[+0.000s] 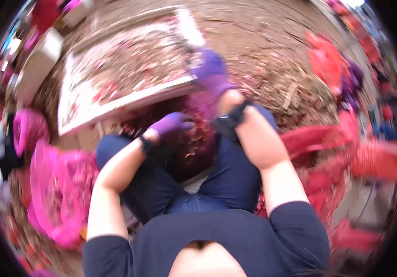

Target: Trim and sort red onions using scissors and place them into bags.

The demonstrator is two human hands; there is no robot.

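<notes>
My left hand point(171, 124), in a purple glove, is over a dark red container or bag point(182, 159) between my knees, with reddish bits inside. Motion blurs its fingers, and I cannot tell whether they hold anything. Farther up, my right hand point(210, 69), also in a purple glove, is at the right edge of a white shallow tray point(129, 102). Its fingers are smeared too, so its grip is unclear. Across the tray lie many pinkish-red and brown papery scraps point(134, 60), too blurred to name.
A heap of pale brown dry scraps point(290, 87) lies right of the tray. Pink mesh bags point(60, 189) rest at my left and red mesh point(320, 143) at my right. A white box point(39, 62) stands at far left; orange-red netting point(325, 57) lies at far right.
</notes>
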